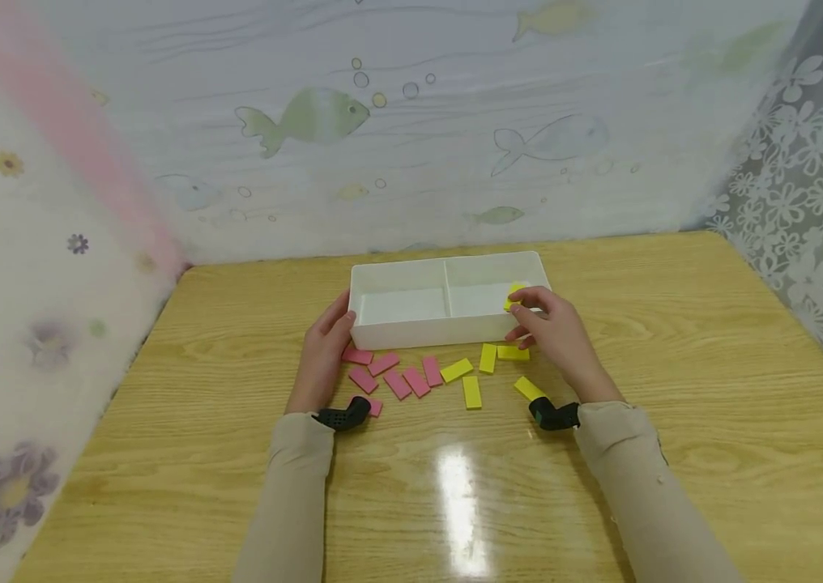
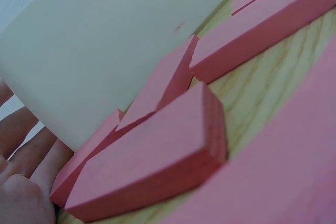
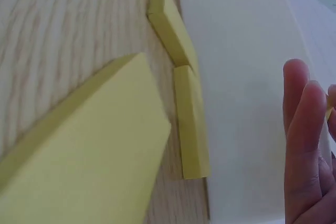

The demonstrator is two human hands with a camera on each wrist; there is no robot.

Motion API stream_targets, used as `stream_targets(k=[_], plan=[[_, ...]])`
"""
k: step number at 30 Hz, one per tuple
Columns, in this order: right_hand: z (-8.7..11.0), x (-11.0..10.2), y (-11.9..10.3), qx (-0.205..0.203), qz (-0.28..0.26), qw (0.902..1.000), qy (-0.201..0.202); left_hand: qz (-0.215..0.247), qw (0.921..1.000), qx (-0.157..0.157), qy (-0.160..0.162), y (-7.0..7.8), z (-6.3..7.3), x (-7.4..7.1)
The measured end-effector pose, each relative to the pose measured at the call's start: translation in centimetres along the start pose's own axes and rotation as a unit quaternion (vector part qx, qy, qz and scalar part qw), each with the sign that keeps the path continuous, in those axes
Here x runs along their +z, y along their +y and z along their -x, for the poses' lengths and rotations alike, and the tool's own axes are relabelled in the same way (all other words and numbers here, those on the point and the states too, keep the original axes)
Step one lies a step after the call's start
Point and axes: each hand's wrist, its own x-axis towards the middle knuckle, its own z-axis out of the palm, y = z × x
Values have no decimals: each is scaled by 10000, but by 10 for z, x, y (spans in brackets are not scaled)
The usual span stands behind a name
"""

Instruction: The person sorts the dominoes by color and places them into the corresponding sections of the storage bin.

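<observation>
Nearest the camera, two beige sleeves (image 1: 291,494) reach in from the bottom edge, each with a black wrist device (image 1: 556,415) at the cuff, over a wood-grain table (image 1: 193,453). Beyond them sits one white box (image 1: 419,333), split by a single divider (image 1: 447,289) into two compartments.

The left hand (image 1: 318,360) rests against the box's left end, its fingers laid along that side. The right hand (image 1: 560,336) pinches one yellow block (image 1: 517,288) between thumb and forefinger, clamped above the right compartment near its right end; whether the block touches the box cannot be told.

The left wrist view alone shows the thickness of the pink blocks (image 2: 142,153) close up, and a small pinkish mark (image 2: 179,27) on the box's front wall. The right wrist view shows two fingers of the right hand extended side by side outside the front wall, with only a sliver of the held block visible.

Counted from the head view, seven pink blocks lie left of centre and five loose yellow blocks (image 1: 472,392) right of centre, all in front of the box; the held one makes six yellow.
</observation>
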Motion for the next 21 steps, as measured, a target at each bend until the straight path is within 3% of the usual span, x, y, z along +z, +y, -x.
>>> stream_targets(k=[21], plan=[[-1, -1, 4, -14, 55, 9999, -122, 94, 9999, 96, -88, -1, 0, 0]])
